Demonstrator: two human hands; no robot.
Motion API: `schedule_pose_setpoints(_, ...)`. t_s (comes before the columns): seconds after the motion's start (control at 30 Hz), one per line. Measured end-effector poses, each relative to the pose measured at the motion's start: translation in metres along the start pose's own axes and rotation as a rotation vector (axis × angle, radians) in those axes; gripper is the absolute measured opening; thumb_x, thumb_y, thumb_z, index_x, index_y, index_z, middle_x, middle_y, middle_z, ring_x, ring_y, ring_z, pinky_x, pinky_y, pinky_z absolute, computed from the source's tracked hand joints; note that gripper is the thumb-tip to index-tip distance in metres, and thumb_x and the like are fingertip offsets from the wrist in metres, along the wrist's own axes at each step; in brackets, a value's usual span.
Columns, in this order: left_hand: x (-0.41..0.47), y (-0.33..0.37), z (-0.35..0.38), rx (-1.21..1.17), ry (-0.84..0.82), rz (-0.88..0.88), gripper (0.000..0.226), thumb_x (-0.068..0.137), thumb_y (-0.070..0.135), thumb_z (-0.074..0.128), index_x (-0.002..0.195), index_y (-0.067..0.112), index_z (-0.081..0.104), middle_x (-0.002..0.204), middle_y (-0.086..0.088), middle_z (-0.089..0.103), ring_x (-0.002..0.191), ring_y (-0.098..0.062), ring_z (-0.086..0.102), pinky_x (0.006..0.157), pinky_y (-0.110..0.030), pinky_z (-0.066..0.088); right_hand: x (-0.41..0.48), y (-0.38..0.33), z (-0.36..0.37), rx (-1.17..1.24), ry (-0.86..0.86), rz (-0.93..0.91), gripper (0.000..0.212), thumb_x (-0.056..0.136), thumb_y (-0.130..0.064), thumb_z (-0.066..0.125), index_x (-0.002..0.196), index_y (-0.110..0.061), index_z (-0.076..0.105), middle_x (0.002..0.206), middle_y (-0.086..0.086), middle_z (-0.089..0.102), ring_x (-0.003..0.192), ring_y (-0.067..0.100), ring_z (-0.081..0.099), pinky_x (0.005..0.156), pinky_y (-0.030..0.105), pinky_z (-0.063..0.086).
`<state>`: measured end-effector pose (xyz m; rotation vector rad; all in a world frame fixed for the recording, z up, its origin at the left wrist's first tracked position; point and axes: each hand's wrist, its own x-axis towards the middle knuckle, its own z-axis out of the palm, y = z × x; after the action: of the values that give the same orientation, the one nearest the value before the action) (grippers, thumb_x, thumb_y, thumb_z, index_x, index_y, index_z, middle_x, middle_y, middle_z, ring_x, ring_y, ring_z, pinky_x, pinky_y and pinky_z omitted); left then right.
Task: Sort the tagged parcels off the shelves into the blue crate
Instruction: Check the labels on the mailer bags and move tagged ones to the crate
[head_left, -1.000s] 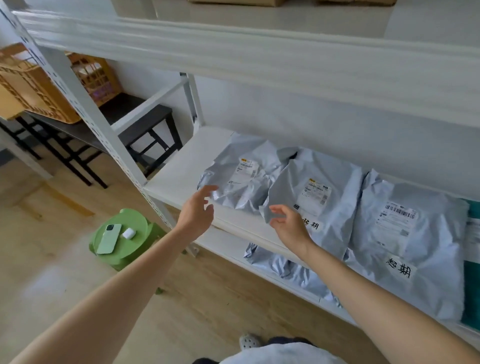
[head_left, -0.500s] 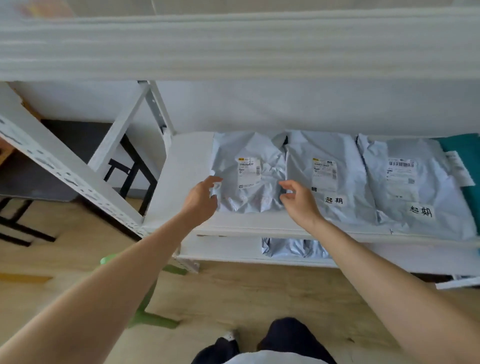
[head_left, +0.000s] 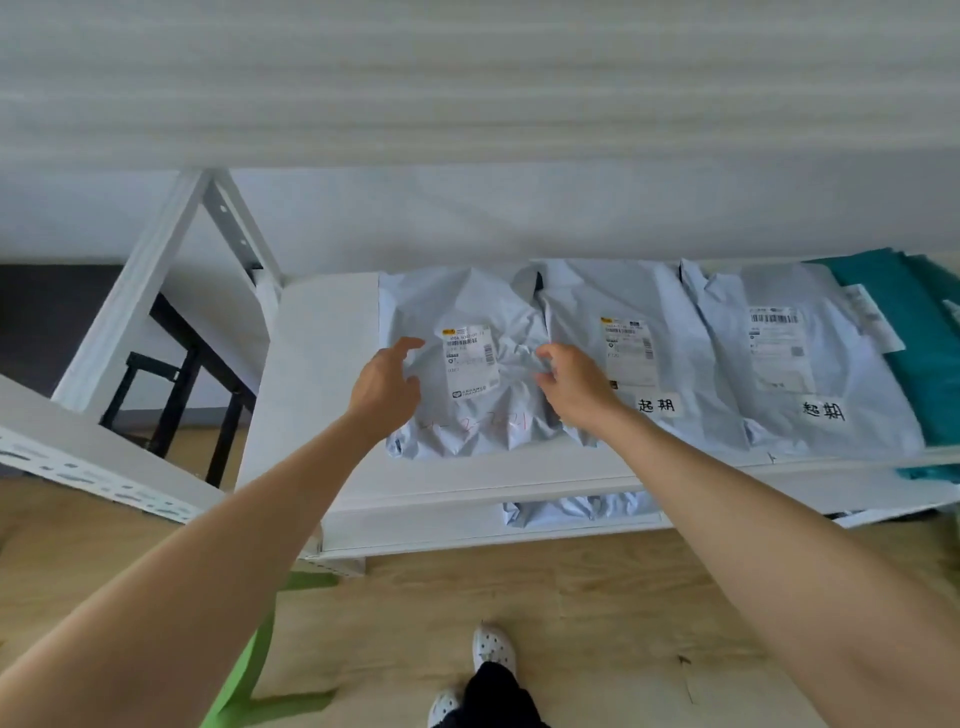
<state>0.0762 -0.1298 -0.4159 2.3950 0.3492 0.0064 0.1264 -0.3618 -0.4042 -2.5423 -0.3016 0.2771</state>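
Three grey mailer parcels lie side by side on the white shelf (head_left: 311, 364). The left parcel (head_left: 467, 415) carries a shipping label and faint red handwriting. The middle parcel (head_left: 660, 291) and the right parcel (head_left: 841, 374) each also bear a white tag with black characters. My left hand (head_left: 387, 384) hovers with spread, curved fingers over the left parcel's left side. My right hand (head_left: 571, 382) is at that parcel's right edge, where it meets the middle one, fingers loosely bent. Neither hand grips anything. No blue crate is in view.
A teal parcel (head_left: 914, 332) lies at the shelf's far right. Another grey parcel (head_left: 576, 512) shows on the lower shelf. The upper shelf board (head_left: 467, 78) overhangs close above. A green stool (head_left: 244, 675) and my shoes (head_left: 491, 647) are on the wooden floor.
My view has swung to face the shelf squarely and come closer. Both hands have reached further in, from the shelf's front edge to either side of the left parcel.
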Motion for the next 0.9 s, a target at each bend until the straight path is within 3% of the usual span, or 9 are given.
schedule_pose_setpoints(0.2, 0.029, -0.01, 0.008, 0.18, -0.109, 0.022, 0.052, 0.092, 0.01, 0.049, 0.141, 0.024, 0.038, 0.134, -0.014, 0.05, 0.12, -0.032, 0.049, 0.092, -0.039, 0.043, 0.032, 0.005, 0.007, -0.098, -0.069, -0.066, 0.042, 0.095, -0.013, 0.053, 0.137, -0.013, 0.045, 0.14, 0.01, 0.045, 0.123, 0.028, 0.049, 0.095, 0.032, 0.038)
schedule_pose_setpoints(0.37, 0.033, -0.014, 0.02, 0.221, -0.234, 0.047, 0.058, 0.091, 0.012, 0.05, 0.143, 0.027, 0.033, 0.128, -0.014, 0.055, 0.108, -0.034, 0.056, 0.087, -0.043, 0.048, 0.043, 0.012, 0.016, -0.145, -0.157, -0.009, 0.043, 0.094, -0.018, 0.057, 0.135, -0.014, 0.046, 0.133, 0.013, 0.053, 0.119, 0.031, 0.053, 0.098, 0.04, 0.043)
schedule_pose_setpoints(0.5, 0.028, -0.02, 0.028, 0.242, -0.251, 0.033, 0.059, 0.09, 0.011, 0.047, 0.144, 0.029, 0.03, 0.12, -0.013, 0.058, 0.099, -0.033, 0.059, 0.082, -0.044, 0.05, 0.044, 0.013, 0.024, -0.172, -0.204, -0.013, 0.035, 0.098, -0.021, 0.051, 0.132, -0.015, 0.049, 0.132, 0.006, 0.058, 0.117, 0.029, 0.056, 0.099, 0.041, 0.043)
schedule_pose_setpoints(0.63, 0.019, -0.029, 0.033, 0.27, -0.268, 0.031, 0.057, 0.09, 0.016, 0.047, 0.141, 0.033, 0.03, 0.126, -0.013, 0.054, 0.097, -0.036, 0.059, 0.083, -0.042, 0.049, 0.04, 0.01, 0.03, -0.234, -0.187, -0.032, 0.032, 0.099, -0.023, 0.047, 0.129, -0.015, 0.052, 0.132, 0.006, 0.058, 0.118, 0.03, 0.055, 0.1, 0.041, 0.042)
schedule_pose_setpoints(0.9, -0.008, -0.045, 0.029, 0.297, -0.255, -0.02, 0.055, 0.09, 0.016, 0.042, 0.14, 0.035, 0.029, 0.121, -0.005, 0.061, 0.093, -0.03, 0.058, 0.076, -0.034, 0.041, 0.022, 0.005, 0.044, -0.242, -0.199, -0.051, 0.031, 0.099, -0.022, 0.044, 0.128, -0.02, 0.053, 0.131, -0.001, 0.06, 0.12, 0.025, 0.054, 0.1, 0.035, 0.035)
